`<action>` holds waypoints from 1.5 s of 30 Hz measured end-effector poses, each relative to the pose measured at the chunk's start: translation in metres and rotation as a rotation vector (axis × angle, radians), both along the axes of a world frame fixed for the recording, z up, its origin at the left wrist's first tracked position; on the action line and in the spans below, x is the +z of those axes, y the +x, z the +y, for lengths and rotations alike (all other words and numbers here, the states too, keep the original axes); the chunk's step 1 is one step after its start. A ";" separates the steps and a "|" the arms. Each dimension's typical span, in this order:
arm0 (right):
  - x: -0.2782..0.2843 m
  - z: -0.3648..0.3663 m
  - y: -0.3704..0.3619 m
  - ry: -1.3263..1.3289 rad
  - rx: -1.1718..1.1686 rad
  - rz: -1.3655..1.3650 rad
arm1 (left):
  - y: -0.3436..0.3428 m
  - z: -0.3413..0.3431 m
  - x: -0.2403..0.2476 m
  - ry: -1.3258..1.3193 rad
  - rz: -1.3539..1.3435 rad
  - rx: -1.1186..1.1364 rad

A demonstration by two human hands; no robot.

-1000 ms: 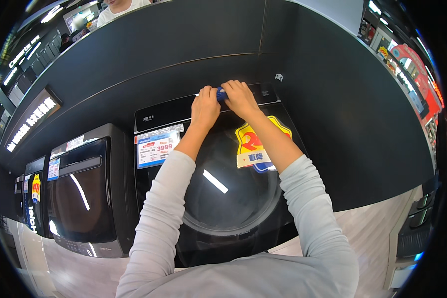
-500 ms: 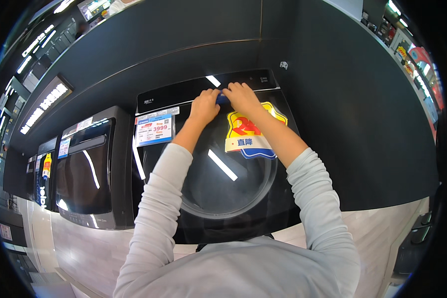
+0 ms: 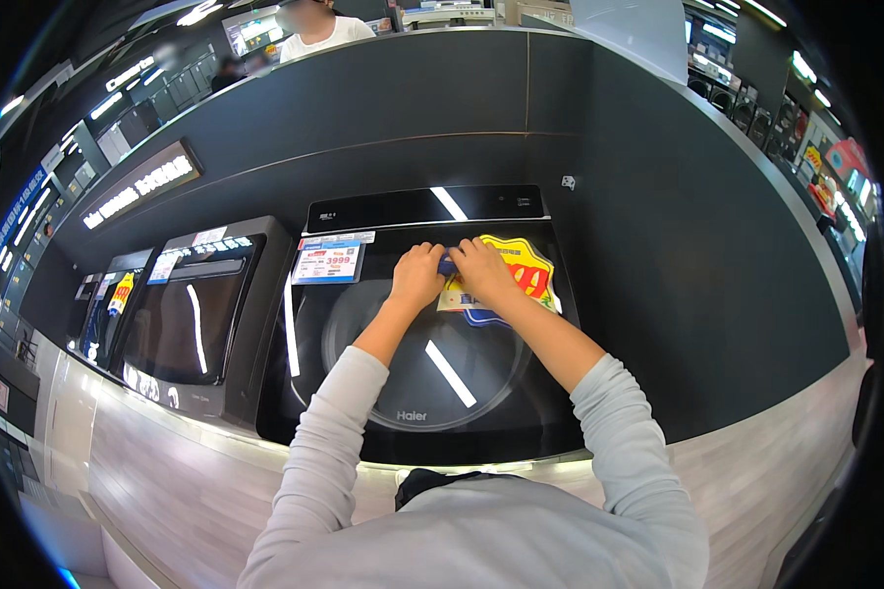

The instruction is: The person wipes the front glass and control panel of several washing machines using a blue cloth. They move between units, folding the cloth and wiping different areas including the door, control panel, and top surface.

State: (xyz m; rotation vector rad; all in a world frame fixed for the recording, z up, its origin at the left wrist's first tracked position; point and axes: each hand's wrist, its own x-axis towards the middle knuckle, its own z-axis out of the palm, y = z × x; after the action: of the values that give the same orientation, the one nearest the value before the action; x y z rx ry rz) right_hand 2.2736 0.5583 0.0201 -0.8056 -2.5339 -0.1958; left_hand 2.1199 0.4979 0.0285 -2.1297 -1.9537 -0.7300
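Observation:
A black top-loading washing machine (image 3: 427,393) stands before me with its dark glass lid down. On the rear part of the lid, my left hand (image 3: 419,277) and my right hand (image 3: 479,271) meet, fingers curled in. Between them they grip a small dark blue thing (image 3: 448,263), mostly covered by fingers, its kind unclear. Beside and partly under my right hand and wrist lies a yellow, red and blue promotional sign (image 3: 532,278). A white and blue price card (image 3: 328,262) rests on the lid left of my left hand. The control panel (image 3: 422,206) spans the back.
More washing machines (image 3: 192,314) stand in a row to the left. A dark partition (image 3: 697,265) encloses the right side and back, with a lit sign (image 3: 139,184) at the left. Beyond the back wall is a person in a white top (image 3: 326,34). Pale flooring (image 3: 196,461) surrounds the machine.
Both hands, still together on the blue thing, have come back toward me from the control panel's front edge onto the lid. My view has tilted up, showing more beyond the wall.

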 end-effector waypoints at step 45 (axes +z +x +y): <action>0.074 -0.030 0.084 -0.446 -0.080 0.089 | 0.046 -0.023 0.049 -0.290 -0.325 -0.259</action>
State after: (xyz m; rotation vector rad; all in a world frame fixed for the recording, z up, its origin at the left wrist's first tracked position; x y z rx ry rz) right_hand 2.3572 0.5281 0.0942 -1.0539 -2.4927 0.3857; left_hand 2.1659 0.4751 0.0776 -2.6164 -2.0681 -0.9382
